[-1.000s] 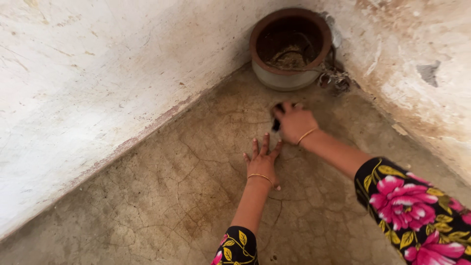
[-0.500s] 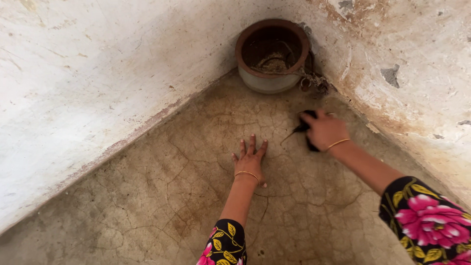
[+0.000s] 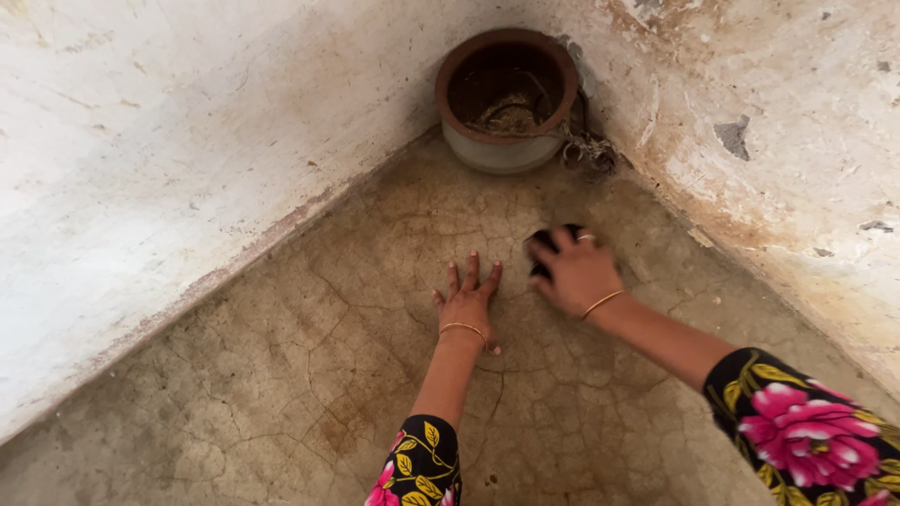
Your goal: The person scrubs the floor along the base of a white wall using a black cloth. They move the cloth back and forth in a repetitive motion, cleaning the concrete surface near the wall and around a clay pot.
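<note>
A slip is judged the likeliest mishap: much weight appears to be borne by the left hand (image 3: 466,307), and the cracked floor (image 3: 309,375) could give poor purchase if it is damp or dusty. A second risk is judged from the clay pot (image 3: 507,98) in the corner, which could be knocked should the dark object be swept too far forward. Knuckles could also be scraped against the stained wall (image 3: 787,187) on the right, which stands near.

The left hand is laid flat on the floor, fingers spread and fully extended, nothing being held. The right hand (image 3: 577,272) is curled around a small dark object (image 3: 546,245), which is pressed against the floor just beside the left fingertips and well short of the pot. Only the object's front edge is seen past the fingers, so it is possibly a scrubber or a cloth; its kind cannot be told. A thin bangle is worn on each wrist, and flowered sleeves cover both forearms.
</note>
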